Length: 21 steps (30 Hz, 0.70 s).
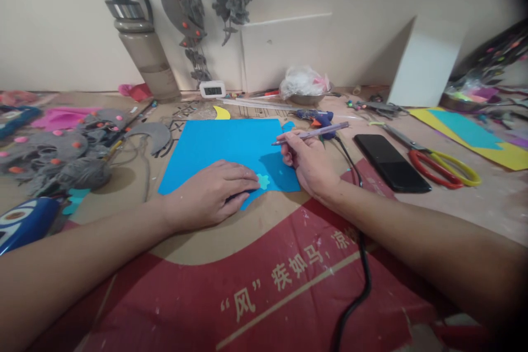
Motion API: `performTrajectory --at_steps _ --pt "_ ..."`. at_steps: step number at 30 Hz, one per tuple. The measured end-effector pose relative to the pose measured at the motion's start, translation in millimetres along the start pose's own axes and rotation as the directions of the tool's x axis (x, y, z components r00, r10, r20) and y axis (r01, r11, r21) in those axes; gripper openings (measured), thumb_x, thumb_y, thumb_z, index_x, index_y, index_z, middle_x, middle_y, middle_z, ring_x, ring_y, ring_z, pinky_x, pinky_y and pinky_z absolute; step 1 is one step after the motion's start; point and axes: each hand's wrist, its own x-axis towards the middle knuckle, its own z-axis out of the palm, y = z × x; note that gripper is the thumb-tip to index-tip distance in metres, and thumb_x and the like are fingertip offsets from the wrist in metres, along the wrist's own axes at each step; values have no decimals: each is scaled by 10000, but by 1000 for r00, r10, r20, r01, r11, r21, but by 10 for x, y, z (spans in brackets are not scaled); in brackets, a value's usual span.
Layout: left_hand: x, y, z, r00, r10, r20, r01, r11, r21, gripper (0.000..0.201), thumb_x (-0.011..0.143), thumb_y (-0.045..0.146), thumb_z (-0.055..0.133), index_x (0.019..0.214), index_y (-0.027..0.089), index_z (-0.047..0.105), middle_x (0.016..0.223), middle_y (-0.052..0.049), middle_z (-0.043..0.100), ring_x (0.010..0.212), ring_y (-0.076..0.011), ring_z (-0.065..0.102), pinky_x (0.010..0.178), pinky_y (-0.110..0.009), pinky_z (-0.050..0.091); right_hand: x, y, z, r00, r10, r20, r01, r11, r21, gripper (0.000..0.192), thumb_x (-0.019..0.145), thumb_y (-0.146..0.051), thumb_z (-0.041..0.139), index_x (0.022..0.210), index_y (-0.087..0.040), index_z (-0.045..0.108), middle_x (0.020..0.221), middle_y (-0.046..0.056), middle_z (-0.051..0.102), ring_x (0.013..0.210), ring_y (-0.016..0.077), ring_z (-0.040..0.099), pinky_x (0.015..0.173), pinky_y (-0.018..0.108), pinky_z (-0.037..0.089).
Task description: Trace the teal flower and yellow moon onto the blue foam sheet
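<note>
Blue foam sheet [223, 148], frame centre: left hand [210, 192] should press the flower template [263, 180] flat while right hand [309, 162], fingers closed round the pen [313, 133], traces closely.

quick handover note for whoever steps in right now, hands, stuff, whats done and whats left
Left hand: flat on the blue foam sheet, fingers pinning a small teal flower template near the sheet's front edge.
Right hand: holds a purple pen, tip raised above the sheet.
Nearby: black phone and red-and-yellow scissors to the right, glue gun behind.
Done: template placed.
Left: no traced outline visible; sheet looks uncut there.
</note>
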Motion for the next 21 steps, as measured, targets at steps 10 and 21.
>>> performTrajectory --at_steps 10,21 --pt "6 -6 5 1000 15 -15 -15 1000 5 286 990 257 460 1169 186 671 1220 -92 675 1119 -220 618 949 -376 467 1 0 4 1000 9 -2 -9 1000 -30 279 806 -461 683 798 -189 624 612 -48 518 493 66 422 440 215 304" --pt "6 1 2 1000 14 -5 -14 1000 4 284 988 242 459 1183 184 656 1254 -79 665 1140 -221 611 939 -383 455 -7 4 4 1000 5 18 -5 1000 2 250 824 -418 682 801 -174 631 606 -43 532 491 59 424 436 205 293"
